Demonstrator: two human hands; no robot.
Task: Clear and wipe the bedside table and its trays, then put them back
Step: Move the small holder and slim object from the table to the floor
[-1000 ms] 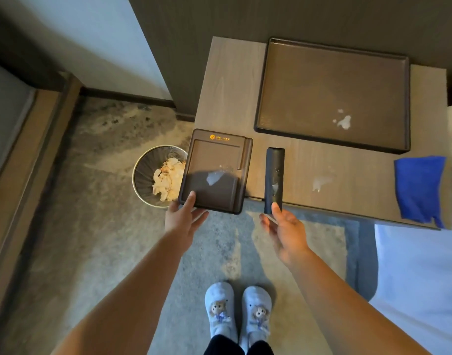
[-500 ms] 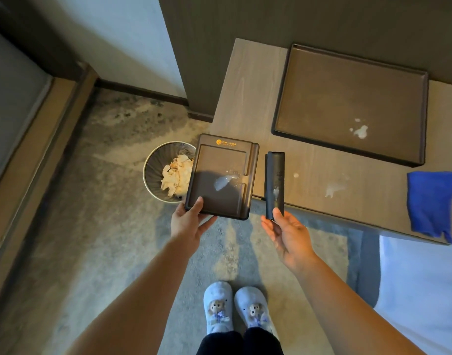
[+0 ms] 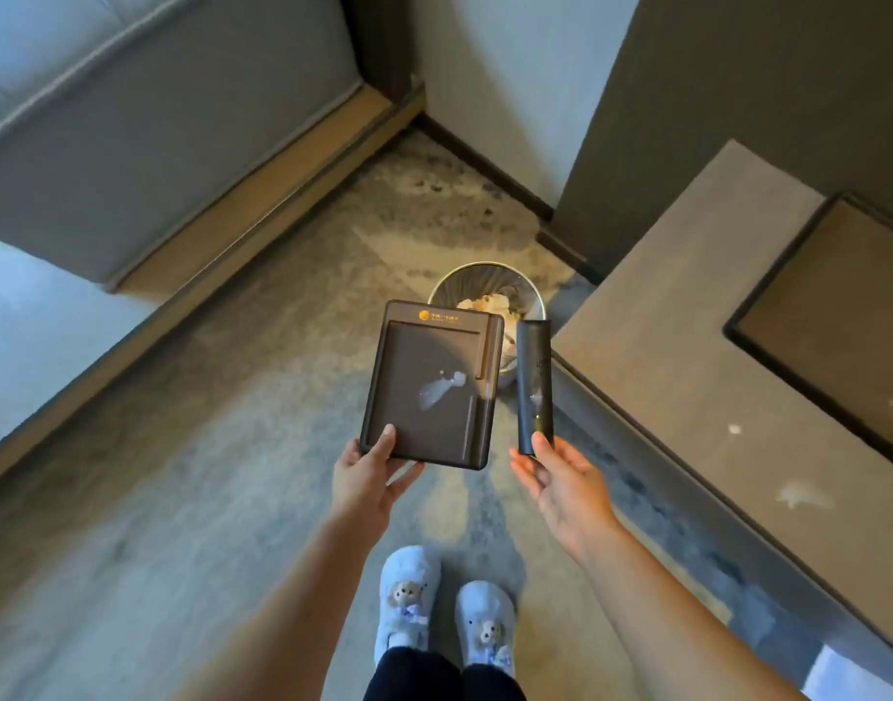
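Observation:
My left hand (image 3: pixel 371 475) grips the near edge of a small dark brown tray (image 3: pixel 432 384) with an orange logo and a white smear inside. The tray hangs level above the carpet. My right hand (image 3: pixel 561 473) holds the near end of a black remote control (image 3: pixel 534 384), just right of the tray. The wooden bedside table (image 3: pixel 687 387) stands to the right with white smears near its front edge. A large dark tray (image 3: pixel 839 306) lies on the table at the frame's right edge.
A round waste bin (image 3: pixel 490 288) holding crumpled tissue stands on the floor beyond the small tray, beside the table's corner. A grey upholstered bed base (image 3: pixel 146 144) fills the upper left. My two slippered feet (image 3: pixel 444 609) stand on the grey carpet below.
Both hands have lifted the small tray and the remote off the table and carried them left over the floor. The view has swung left; the blue cloth is out of sight.

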